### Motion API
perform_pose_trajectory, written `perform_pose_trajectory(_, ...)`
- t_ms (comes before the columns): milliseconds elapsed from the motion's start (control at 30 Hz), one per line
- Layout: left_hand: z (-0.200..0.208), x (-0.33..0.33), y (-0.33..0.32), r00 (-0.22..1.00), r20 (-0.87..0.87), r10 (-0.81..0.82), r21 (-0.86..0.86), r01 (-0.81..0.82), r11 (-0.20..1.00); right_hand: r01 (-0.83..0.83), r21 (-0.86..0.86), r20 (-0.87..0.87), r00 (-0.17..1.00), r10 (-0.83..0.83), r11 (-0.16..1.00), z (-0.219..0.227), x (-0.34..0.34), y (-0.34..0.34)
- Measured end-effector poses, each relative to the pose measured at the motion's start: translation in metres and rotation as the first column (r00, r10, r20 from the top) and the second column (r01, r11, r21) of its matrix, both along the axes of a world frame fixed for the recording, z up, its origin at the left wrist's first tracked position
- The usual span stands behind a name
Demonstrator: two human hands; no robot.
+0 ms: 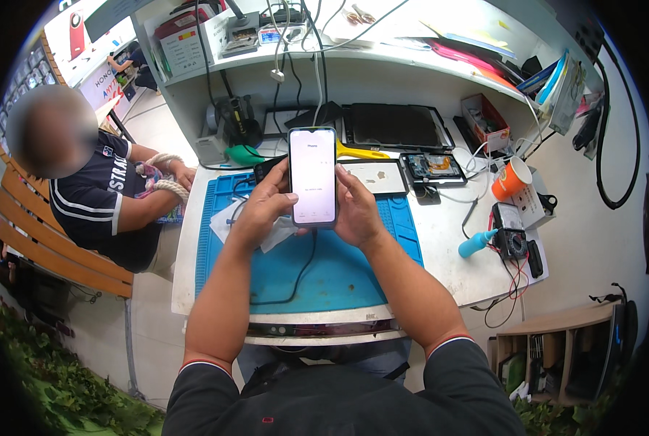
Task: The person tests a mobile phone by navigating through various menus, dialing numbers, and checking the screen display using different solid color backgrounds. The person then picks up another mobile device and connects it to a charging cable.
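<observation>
A smartphone point(313, 174) with a lit, mostly white screen stands upright between my hands, above the blue work mat point(324, 272). My left hand point(261, 206) grips its left edge, the thumb resting at the screen's lower left. Along the right edge, my right hand point(359, 211) closes around the phone with its thumb beside the screen. Behind my left hand lie a crumpled white cloth or tissue point(275, 234) and a black object point(265, 168). A black cable point(300, 280) hangs below the phone and curves across the mat.
On the bench's right are an opened device point(432, 168), an orange cup point(512, 179), a blue bottle point(477, 243) and a multimeter point(510, 236). A dark tablet panel point(397, 126) lies behind. A shelf point(383, 49) crosses the back. Another person point(106, 189) sits at the left.
</observation>
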State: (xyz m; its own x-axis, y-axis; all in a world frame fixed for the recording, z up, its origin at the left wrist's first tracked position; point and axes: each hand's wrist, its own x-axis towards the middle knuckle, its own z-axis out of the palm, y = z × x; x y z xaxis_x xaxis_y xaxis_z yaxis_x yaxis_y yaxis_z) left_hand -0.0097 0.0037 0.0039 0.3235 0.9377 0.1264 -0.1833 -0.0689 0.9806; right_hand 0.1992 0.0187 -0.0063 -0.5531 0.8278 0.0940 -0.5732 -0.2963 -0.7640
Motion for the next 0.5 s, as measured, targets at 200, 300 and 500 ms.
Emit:
perform_pose_trajectory(200,-0.0035,0.0026,0.0006,0.996,0.088,0.014,0.053,-0.018,0.998,-0.005,-0.001,0.006,1.000,0.005,1.000,-0.0033,-0.0005,-0.0014)
perform_pose_trajectory(300,-0.0035,0.0024,0.0008,0.996,0.089,0.028,0.064,-0.033,0.997,-0.039,0.018,-0.001,0.999,0.039,0.999,-0.0023,-0.0007,-0.0014)
perform_pose_trajectory(500,-0.0042,0.0045,0.0005,0.992,0.111,0.052,0.105,-0.064,0.992,-0.045,0.008,0.039,0.998,0.045,0.999,-0.0091,-0.0033,-0.0012)
